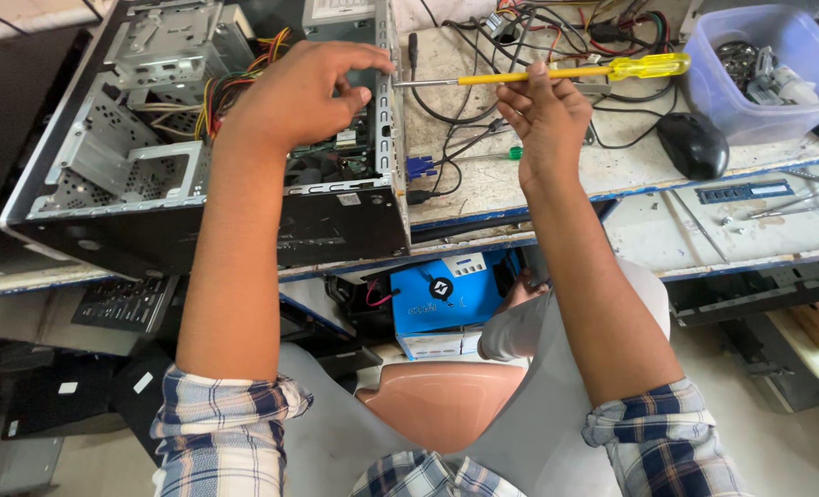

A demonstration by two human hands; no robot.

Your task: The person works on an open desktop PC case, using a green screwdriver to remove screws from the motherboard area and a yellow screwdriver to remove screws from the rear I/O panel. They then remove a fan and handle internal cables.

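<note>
1. A worn white workbench (483,184) carries an open computer case (207,156).
2. Right of the case lie tangled cables (538,37), a black mouse (693,144) and a lilac plastic tub (759,83).
3. Further right of the case, lower down, a memory stick (745,191) lies flat.

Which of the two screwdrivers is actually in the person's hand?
The yellow-handled screwdriver, held by the right hand; the green-handled screwdriver lies untouched on the bench.
</note>
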